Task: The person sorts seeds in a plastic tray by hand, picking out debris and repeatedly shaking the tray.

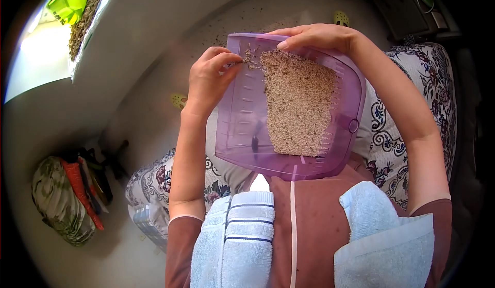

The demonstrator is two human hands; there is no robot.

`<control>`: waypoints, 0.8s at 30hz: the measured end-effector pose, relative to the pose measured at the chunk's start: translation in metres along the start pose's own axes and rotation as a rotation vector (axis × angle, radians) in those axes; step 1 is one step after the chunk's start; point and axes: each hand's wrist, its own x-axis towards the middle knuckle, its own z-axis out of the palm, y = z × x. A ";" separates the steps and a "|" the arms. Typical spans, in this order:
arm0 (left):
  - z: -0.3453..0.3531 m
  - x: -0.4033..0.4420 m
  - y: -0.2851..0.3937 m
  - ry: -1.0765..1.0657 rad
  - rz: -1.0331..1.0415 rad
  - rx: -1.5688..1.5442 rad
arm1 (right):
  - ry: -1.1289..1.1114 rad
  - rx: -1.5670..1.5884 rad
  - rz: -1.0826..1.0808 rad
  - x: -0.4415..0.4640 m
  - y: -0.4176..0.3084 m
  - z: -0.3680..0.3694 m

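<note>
A translucent purple container is held in front of the torso, with a thick bed of pale grains flecked with dark bits inside it. My right hand grips its far rim, thumb over the edge, fingers partly hidden behind the wall. Over the container's far left corner, my left hand has its fingertips pinched together; whatever they hold is too small to make out. Beside those fingertips lie a few loose dark bits and grains, left of the main bed.
Light blue towels hang over the chest. Patterned fabric covers the seat. Yellow-green slippers and scattered dark bits are on the floor. A camouflage-patterned bag sits lower left. Upper left, a bright green bag stands near dried material.
</note>
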 end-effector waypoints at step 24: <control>0.017 0.010 -0.036 0.348 -0.255 0.089 | 0.071 0.041 0.049 -0.010 -0.010 0.005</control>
